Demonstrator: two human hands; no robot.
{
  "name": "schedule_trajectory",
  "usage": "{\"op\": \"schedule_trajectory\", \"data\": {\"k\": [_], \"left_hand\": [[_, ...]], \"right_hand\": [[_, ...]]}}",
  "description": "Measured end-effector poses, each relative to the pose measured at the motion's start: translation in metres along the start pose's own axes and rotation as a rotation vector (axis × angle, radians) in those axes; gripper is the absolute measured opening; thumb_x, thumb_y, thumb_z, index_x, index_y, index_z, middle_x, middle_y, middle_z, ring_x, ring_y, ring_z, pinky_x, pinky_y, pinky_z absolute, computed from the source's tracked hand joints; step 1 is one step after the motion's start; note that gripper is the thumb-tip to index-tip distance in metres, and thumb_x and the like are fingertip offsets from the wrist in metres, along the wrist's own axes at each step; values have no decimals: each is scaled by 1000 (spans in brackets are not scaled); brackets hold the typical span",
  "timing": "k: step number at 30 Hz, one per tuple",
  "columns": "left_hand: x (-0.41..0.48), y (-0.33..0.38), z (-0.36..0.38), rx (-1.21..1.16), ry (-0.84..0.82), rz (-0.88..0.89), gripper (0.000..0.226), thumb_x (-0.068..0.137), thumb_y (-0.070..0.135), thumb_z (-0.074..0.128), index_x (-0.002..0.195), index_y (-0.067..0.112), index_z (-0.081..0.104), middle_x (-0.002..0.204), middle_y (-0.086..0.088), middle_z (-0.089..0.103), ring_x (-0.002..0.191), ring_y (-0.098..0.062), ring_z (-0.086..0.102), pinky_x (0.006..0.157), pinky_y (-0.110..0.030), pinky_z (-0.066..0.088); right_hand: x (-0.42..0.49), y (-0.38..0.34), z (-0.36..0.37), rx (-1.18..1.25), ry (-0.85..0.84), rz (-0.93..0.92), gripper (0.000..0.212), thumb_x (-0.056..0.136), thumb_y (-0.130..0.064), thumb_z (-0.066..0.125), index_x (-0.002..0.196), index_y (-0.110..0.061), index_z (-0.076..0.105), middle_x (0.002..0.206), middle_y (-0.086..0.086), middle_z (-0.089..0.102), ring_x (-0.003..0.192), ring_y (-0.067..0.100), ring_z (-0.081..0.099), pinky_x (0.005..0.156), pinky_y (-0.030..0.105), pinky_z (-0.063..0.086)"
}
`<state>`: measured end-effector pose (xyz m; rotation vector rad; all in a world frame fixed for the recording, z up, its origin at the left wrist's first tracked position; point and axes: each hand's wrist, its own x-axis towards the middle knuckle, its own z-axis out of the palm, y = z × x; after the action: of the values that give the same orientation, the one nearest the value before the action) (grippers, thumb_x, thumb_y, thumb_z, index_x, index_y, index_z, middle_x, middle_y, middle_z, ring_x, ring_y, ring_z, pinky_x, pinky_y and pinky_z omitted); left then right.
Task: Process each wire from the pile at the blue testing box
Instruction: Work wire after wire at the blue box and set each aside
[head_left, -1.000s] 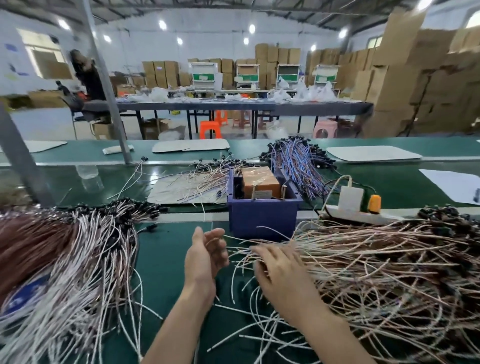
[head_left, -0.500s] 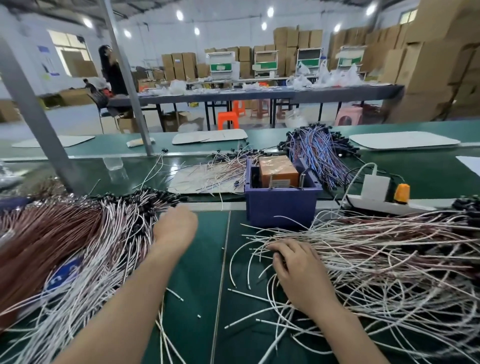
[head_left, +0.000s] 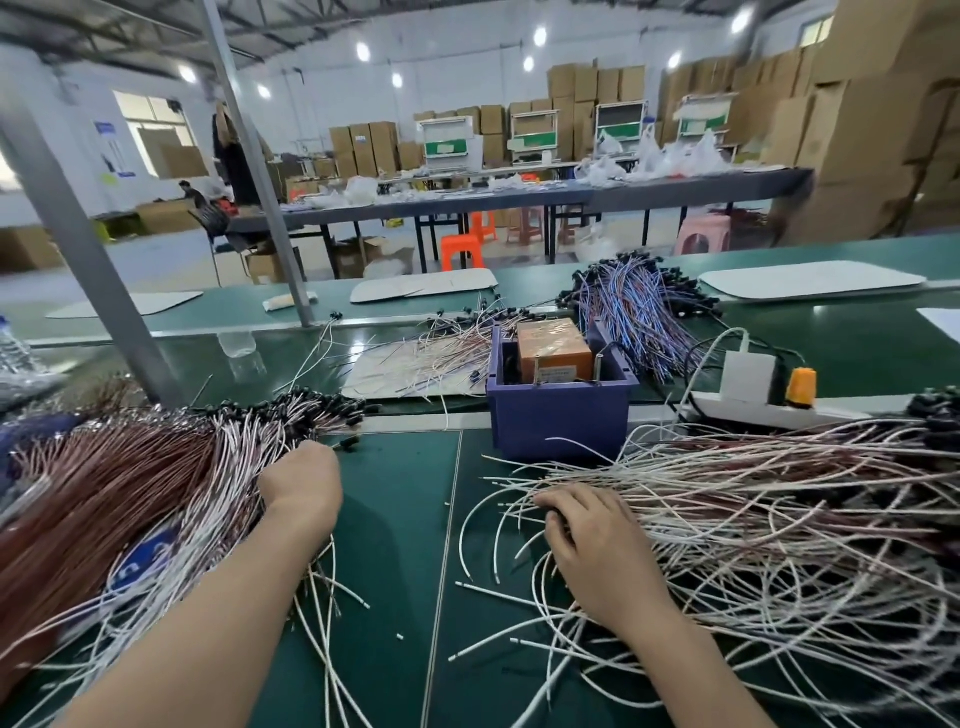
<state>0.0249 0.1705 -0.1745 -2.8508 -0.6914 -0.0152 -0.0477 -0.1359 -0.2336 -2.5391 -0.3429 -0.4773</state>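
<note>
Green bench (head_left: 395, 519). Left of the box (head_left: 558, 415), my left hand (head_left: 301, 483) sits in the left pile (head_left: 130, 493), fingers hidden; right of it, my right hand (head_left: 592, 530) curls onto the right pile (head_left: 779, 519), grip unclear.

A white power strip (head_left: 810, 413) lies on the green bench (head_left: 395, 519); cardboard boxes (head_left: 862, 135) stack behind.

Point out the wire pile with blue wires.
The bundle right-rear of the blue testing box; the piles at left hand and right hand are white and reddish-brown.
</note>
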Motion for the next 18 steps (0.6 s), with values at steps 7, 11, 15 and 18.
{"op": "schedule_trajectory", "data": {"k": [7, 11, 15, 18], "left_hand": [[1, -3, 5, -227, -31, -1, 25, 102, 12, 41, 115, 9, 63, 121, -11, 62, 100, -29, 62, 84, -37, 42], [-1, -6, 13, -352, 6, -40, 23, 106, 24, 41, 114, 9, 56, 121, -15, 55, 101, -33, 57, 81, -41, 40], [-3, -11, 5, -724, 20, -62, 26, 105, 30, 44, 114, 6, 51, 106, -16, 62, 95, -33, 61, 86, -45, 52], [-15, -7, -27, -1128, 125, 69, 24, 104, 26, 51, 117, 6, 52, 109, -13, 64, 92, -24, 60, 78, -37, 50]], "right_hand": [[0, 0, -1, 23, 8, 11, 30, 103, -30, 44, 128, -37, 60, 125, -22, 57, 121, 3, 43, 109, 21, 29], [1, -1, -4, 67, -9, 24, 30, 103, -30, 44, 127, -38, 60, 125, -25, 56, 121, 0, 41, 107, 18, 28], [1, -3, -9, 157, -13, 53, 29, 103, -27, 47, 126, -37, 61, 123, -26, 58, 118, -2, 45, 106, 18, 34], [-1, -5, -14, 350, 15, 97, 28, 103, -24, 51, 124, -39, 63, 117, -30, 62, 115, -11, 52, 98, 11, 41]]}}
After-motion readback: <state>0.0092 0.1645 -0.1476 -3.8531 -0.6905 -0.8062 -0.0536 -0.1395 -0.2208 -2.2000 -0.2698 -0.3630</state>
